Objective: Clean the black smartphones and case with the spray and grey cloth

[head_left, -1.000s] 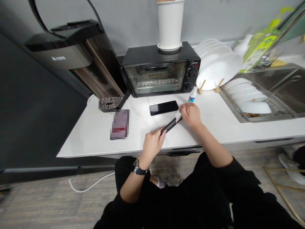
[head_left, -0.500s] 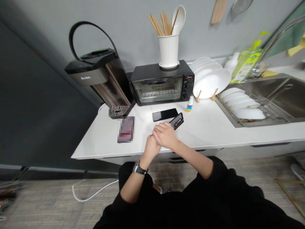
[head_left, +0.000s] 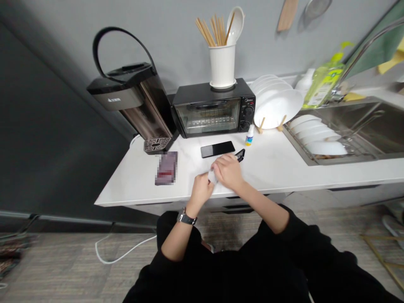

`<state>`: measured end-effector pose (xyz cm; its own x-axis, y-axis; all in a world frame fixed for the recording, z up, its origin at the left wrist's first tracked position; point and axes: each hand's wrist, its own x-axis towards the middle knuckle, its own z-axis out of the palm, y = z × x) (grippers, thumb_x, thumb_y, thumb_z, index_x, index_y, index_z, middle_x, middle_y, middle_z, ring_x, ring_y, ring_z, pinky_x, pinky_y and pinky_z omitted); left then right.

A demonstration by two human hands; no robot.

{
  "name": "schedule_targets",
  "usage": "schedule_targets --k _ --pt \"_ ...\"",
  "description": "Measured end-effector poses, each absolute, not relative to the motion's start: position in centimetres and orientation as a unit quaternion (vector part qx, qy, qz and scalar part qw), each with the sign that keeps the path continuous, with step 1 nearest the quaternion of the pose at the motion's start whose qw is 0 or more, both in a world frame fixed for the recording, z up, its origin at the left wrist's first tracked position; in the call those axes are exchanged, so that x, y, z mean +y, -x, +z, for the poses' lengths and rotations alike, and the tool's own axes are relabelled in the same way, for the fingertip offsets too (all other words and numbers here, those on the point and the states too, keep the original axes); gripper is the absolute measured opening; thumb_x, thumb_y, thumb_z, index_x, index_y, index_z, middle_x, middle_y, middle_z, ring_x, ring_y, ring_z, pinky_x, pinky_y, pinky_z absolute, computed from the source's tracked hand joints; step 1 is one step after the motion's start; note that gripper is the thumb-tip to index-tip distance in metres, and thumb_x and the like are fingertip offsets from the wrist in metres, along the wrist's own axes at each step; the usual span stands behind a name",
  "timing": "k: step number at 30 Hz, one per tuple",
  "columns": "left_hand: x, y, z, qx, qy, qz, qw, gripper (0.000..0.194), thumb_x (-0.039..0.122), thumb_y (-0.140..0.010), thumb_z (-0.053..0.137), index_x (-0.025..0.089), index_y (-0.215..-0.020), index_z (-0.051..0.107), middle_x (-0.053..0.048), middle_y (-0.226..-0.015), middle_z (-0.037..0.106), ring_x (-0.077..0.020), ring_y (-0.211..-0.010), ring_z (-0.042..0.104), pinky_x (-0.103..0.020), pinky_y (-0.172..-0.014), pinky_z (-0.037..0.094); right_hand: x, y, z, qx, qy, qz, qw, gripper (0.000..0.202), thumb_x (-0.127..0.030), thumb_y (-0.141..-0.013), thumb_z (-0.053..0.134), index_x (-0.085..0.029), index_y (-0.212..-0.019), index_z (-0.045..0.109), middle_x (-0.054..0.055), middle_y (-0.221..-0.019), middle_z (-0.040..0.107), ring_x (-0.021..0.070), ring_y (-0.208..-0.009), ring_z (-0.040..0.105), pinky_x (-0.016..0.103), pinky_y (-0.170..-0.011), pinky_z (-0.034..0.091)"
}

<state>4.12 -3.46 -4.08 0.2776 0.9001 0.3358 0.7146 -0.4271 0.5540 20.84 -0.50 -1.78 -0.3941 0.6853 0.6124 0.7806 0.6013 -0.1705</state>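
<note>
My left hand, with a watch on its wrist, is closed on one end of a small, pale white thing, thin like a cloth or wipe; its kind I cannot tell. The fingers of my right hand close on its other end. Just behind my right hand a dark phone with a camera bump shows in part, the rest covered by the hand. A second phone, black and face up, lies on the counter beyond. A little bottle with a blue and yellow label stands to its right.
A blurred-out purple item lies at left on the white counter. Behind are a water dispenser, a toaster oven topped by a chopstick holder, and racked plates. The sink with bowls is at right.
My hands have moved apart from being clasped together, the right one shifting right. The white thing now shows between them. More of the dark phone is covered by my right hand.
</note>
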Motion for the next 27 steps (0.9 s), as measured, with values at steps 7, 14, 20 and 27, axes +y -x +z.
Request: schedule_targets --k 7,14,20,27 --pt "-3.6 -4.5 -3.8 0.514 -0.784 0.315 0.150 0.030 0.026 -0.103 0.055 0.016 -0.077 0.066 -0.001 -0.061 0.063 -0.0144 -0.056 0.055 -0.025 -0.058 0.037 2.1 -24.8 -1.5 -0.821 0.469 -0.063 0.319 0.039 -0.023 -0.105 0.042 -0.017 -0.087 0.076 0.009 -0.082 0.074 0.0253 -0.084 0.060 0.042 -0.086 0.040" --pt "-3.5 -4.5 -3.8 0.516 -0.792 0.297 0.137 0.023 0.013 -0.096 0.056 0.017 -0.076 0.067 -0.004 -0.066 0.067 -0.0166 -0.060 0.060 -0.026 -0.062 0.041 -0.6 -22.4 -1.7 -0.816 0.440 -0.061 0.370 0.035 -0.023 -0.108 0.041 -0.022 -0.107 0.076 0.005 -0.102 0.078 0.0247 -0.108 0.062 0.049 -0.120 0.029" --pt "-3.4 -4.6 -3.9 0.519 -0.787 0.302 0.142 0.025 0.023 -0.102 0.057 0.016 -0.082 0.070 -0.005 -0.070 0.071 -0.0176 -0.063 0.064 -0.027 -0.063 0.042 -0.1 -23.9 -1.5 -0.783 0.513 -0.090 0.340 0.036 -0.024 -0.106 0.041 -0.020 -0.089 0.073 0.010 -0.089 0.073 0.0282 -0.095 0.059 0.048 -0.106 0.040" --pt "-3.6 -4.6 -3.8 0.512 -0.798 0.289 0.136 0.018 0.007 -0.093 0.059 0.014 -0.083 0.072 -0.008 -0.075 0.074 -0.0202 -0.068 0.067 -0.028 -0.066 0.045 -0.4 -22.8 -1.4 -0.862 0.398 -0.057 0.309 0.032 -0.028 -0.106 0.044 -0.023 -0.092 0.073 0.006 -0.090 0.073 0.0245 -0.095 0.059 0.042 -0.102 0.041"
